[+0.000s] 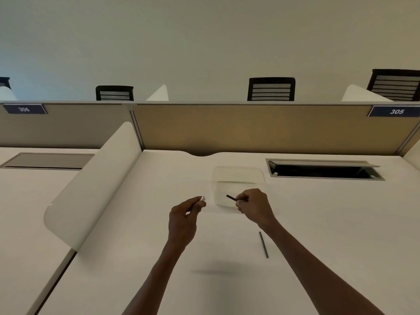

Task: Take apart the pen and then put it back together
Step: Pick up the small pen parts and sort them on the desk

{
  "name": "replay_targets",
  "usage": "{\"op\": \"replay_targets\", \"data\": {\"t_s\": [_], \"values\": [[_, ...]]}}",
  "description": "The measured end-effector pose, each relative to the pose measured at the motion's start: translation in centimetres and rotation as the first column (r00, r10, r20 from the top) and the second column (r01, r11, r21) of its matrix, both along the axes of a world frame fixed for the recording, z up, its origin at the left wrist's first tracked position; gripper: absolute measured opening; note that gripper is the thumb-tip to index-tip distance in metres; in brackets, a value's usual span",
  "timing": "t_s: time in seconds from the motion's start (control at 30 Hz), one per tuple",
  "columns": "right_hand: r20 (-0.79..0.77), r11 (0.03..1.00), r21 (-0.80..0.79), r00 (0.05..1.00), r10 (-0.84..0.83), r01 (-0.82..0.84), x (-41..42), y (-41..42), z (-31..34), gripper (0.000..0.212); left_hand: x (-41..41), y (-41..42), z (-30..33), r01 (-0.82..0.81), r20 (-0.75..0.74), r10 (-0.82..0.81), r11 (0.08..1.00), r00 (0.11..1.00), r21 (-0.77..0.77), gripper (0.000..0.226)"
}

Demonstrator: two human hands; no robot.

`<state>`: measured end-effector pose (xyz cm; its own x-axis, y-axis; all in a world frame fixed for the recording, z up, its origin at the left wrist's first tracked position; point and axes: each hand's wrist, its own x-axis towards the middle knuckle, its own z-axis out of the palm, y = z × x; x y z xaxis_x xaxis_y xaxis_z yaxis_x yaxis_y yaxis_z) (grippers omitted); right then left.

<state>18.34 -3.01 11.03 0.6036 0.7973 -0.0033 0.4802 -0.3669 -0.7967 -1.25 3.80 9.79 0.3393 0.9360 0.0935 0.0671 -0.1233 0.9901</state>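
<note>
Where partitions enclose it, the desk (141, 258) lies white.

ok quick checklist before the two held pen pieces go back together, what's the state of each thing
1. Left hand holds the white-tipped piece: ok.
2. Right hand holds the dark piece: ok.
3. The two pieces are apart, tips facing each other: ok.
4. Thin dark rod lies on the desk near the right forearm, untouched: ok.
5. Whether the rod must go in first: cannot tell.
6. Clear container behind the hands, contents: cannot tell.
</note>
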Motion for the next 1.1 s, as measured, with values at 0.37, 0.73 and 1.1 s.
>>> {"op": "replay_targets", "data": {"t_s": [0.37,0.73,1.1], "values": [[0.208,0.920,-0.345,0.971,-0.119,0.186,-1.7,-3.4,-8.3,0.016,-0.8,-1.1,-0.8,0.033,0.061,-0.029,0.998,0.998,-0.057,0.016],[0.199,0.914,-0.357,0.972,-0.126,0.192,-3.7,-4.5,-10.5,0.023,-2.2,-1.9,-1.6,0.053,0.059,-0.049,0.996,0.997,-0.078,0.018],[0.174,0.919,-0.360,0.979,-0.106,0.163,-3.6,-4.9,-10.5,0.021,-1.9,-2.0,-1.3,0.090,0.051,-0.086,0.994,0.995,-0.062,0.017]]}}
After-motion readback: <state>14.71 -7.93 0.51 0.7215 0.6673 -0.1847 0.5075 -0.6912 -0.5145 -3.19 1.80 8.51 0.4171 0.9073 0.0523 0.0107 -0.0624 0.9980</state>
